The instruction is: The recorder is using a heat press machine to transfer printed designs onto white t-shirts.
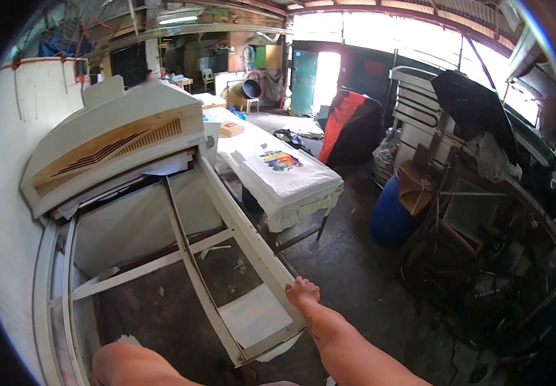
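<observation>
Right grip [303, 293] curls over the white frame [245, 242] beneath it; left grip is hidden, state indeterminable. Apparent step: bracing; next move likely requires steady hold.

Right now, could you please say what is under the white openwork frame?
A flat white rectangular panel and dark floor show through its openings; whatever its rails cover cannot be seen.

The white frame [162, 262] is cut off at lower left
</observation>
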Available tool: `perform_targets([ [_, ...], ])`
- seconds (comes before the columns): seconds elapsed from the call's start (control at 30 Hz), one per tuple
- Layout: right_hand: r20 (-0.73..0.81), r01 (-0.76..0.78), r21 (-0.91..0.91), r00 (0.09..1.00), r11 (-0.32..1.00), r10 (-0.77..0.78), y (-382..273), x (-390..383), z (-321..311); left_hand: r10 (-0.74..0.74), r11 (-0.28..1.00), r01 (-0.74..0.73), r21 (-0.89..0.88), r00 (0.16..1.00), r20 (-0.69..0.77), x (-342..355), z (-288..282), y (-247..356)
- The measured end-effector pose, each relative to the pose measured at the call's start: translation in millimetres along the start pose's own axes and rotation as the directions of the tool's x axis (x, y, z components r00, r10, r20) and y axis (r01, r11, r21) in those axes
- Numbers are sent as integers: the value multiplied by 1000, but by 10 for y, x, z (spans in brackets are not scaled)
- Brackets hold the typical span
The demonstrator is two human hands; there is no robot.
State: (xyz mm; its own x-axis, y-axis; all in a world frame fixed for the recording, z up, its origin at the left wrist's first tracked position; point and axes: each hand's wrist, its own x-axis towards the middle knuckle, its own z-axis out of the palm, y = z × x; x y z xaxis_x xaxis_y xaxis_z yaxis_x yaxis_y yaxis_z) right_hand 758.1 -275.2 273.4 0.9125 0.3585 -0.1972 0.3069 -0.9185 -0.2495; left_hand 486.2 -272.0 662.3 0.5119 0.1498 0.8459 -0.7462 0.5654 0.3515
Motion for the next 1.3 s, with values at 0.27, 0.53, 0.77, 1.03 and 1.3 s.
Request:
perform_targets([
  [0.27,12,-12,28,1000,1000,11,57,3,-30,-84,996,84,16,996,6,72,-255,67],
  [0.53,22,-30,19,999,999,30,79,9,-34,-142,989,118,91,934,327,-56,-311,-434],
  [0.77,15,-17,36,1000,999,16,84,12,-23,-251,957,258,-129,965,71,-155,-47,-392],
  [1.03,15,5,58,1000,998,-6,7,22,-70,-295,945,317,-85,934,203,-134,-408,-281],
  [1.3,1,1,82,1000,997,-1,106,51,30,-610,-128,564,816,604,-513,-2024,-2263,-851],
])
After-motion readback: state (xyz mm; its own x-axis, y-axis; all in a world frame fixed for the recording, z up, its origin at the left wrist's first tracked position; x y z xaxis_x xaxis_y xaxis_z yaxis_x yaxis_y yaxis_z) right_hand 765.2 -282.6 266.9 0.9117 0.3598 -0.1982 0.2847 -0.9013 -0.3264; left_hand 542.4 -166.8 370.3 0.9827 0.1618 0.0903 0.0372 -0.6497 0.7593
